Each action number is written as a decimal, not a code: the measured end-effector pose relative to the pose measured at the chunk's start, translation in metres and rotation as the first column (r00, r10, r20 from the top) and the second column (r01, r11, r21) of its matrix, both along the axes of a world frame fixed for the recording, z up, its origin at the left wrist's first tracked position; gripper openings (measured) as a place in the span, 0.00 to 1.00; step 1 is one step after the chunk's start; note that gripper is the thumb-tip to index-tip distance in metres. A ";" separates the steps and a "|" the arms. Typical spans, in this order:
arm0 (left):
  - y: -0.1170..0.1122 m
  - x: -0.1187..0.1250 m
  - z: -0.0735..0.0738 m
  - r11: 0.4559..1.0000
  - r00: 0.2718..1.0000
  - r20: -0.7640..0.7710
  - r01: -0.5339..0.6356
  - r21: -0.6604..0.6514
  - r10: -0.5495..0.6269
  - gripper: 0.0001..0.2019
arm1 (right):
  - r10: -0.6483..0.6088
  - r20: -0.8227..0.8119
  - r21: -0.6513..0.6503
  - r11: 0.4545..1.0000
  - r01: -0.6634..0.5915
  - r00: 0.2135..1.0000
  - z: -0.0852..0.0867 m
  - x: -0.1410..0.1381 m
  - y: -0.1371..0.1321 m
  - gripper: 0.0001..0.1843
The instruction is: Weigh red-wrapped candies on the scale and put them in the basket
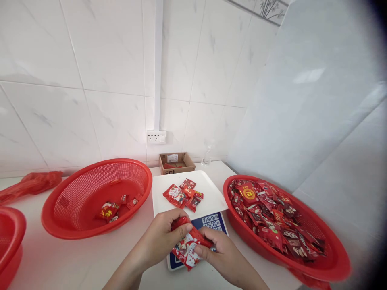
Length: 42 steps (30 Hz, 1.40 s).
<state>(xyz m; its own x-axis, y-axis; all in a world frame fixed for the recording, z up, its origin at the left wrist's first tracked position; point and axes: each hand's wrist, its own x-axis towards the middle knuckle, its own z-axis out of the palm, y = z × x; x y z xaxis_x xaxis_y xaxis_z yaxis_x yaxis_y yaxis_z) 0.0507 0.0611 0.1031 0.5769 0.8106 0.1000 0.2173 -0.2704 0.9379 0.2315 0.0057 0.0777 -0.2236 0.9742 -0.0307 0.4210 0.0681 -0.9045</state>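
Between my two hands is a red printed snack packet [190, 251], held over the front of a digital scale [223, 224]. My left hand [165, 233] grips its upper left side, thumb on top. With thumb and fingers, my right hand [219, 249] pinches its right side. Several small red packets [175, 195] lie on the scale's white pan [208, 187] just beyond my hands. The packet and my hands cover part of the blue keypad.
A red basket [60, 201] with a few packets stands left, another red basket [335, 257] heaped with packets right. A third basket [15, 219] cuts into the left edge, near a red plastic bag [33, 185]. A cardboard box [181, 169] sits behind the pan.
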 end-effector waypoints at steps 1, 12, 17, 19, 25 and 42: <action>0.000 0.000 0.000 1.000 1.000 -0.002 0.002 -0.007 -0.002 0.12 | 0.003 -0.002 0.001 1.000 -0.003 1.000 0.000 0.000 0.000 0.21; -0.002 0.002 0.000 0.999 1.000 0.023 -0.004 -0.054 0.006 0.09 | 0.005 0.032 0.003 1.000 -0.005 0.999 -0.001 -0.001 -0.001 0.20; -0.002 0.003 -0.001 0.996 0.997 0.081 0.005 -0.088 0.002 0.07 | 0.011 0.057 0.001 1.000 -0.011 0.998 0.002 -0.002 -0.002 0.21; -0.002 0.003 -0.001 0.995 0.996 0.091 0.005 -0.097 0.004 0.06 | 0.013 0.058 0.003 1.000 -0.013 0.998 0.002 -0.003 -0.002 0.20; -0.003 0.002 -0.001 0.994 0.996 0.085 0.004 -0.111 0.005 0.06 | 0.033 0.054 0.008 0.999 -0.033 0.998 0.000 -0.004 -0.002 0.19; 0.025 -0.024 -0.011 0.831 0.865 -0.247 -0.284 0.479 0.437 0.19 | -0.605 0.174 0.266 0.789 0.554 0.777 0.006 0.078 -0.006 0.25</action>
<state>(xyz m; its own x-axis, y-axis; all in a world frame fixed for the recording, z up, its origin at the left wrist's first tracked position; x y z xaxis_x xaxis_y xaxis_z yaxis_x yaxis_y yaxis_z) 0.0269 0.0859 0.0925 0.3106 0.8915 0.3299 0.6532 -0.4523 0.6073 0.3098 -0.0002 0.0839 0.3754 0.9070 0.1910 0.6348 -0.1014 -0.7660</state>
